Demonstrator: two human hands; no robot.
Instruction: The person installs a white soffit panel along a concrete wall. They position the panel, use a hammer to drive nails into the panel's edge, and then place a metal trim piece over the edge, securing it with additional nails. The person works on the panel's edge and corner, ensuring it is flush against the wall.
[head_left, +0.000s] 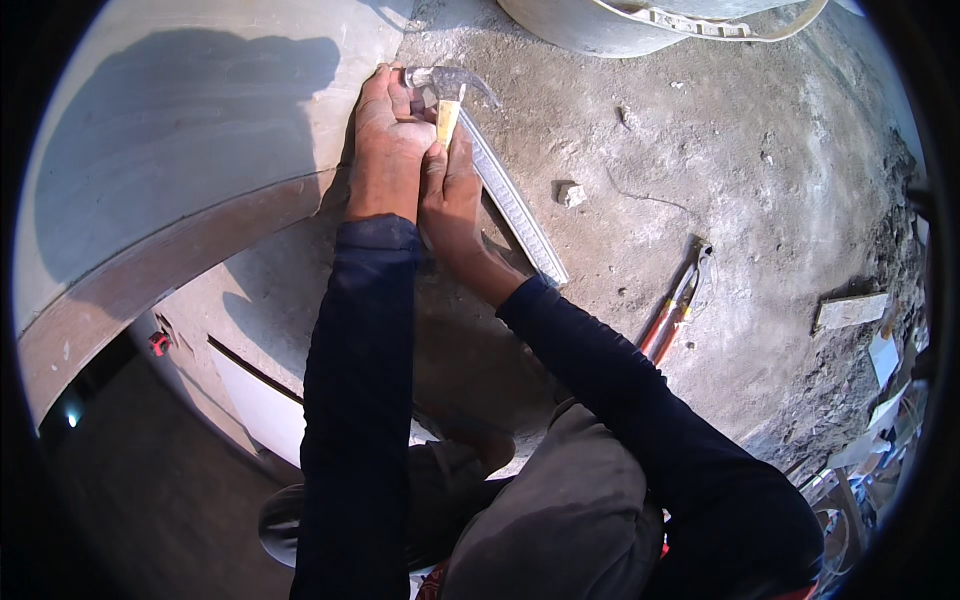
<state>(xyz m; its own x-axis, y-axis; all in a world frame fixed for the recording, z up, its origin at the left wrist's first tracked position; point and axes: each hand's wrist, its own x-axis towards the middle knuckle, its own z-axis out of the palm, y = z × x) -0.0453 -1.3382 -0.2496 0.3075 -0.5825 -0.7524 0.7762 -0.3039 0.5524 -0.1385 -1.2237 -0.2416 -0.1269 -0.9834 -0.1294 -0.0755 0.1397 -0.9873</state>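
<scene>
My right hand (456,195) is closed around the yellow handle of a claw hammer (447,118), close below its dark metal head. The claw curves to the right, and the striking face points left, toward the wall. Right beside it, my left hand (385,140) is up against the wall base with its fingers bent. What those fingers hold, if anything, is hidden behind the hand and the hammer head. A long pale-grey strip with a patterned face (515,215) slants down and right from behind my hands, over the floor.
A smooth pale wall (180,120) with a brown lower band stands at the left. Red-handled pincers (680,300) lie on the rough floor at right, near a small white lump (571,194) and a flat block (851,311). A large pale tub (600,25) sits at the top.
</scene>
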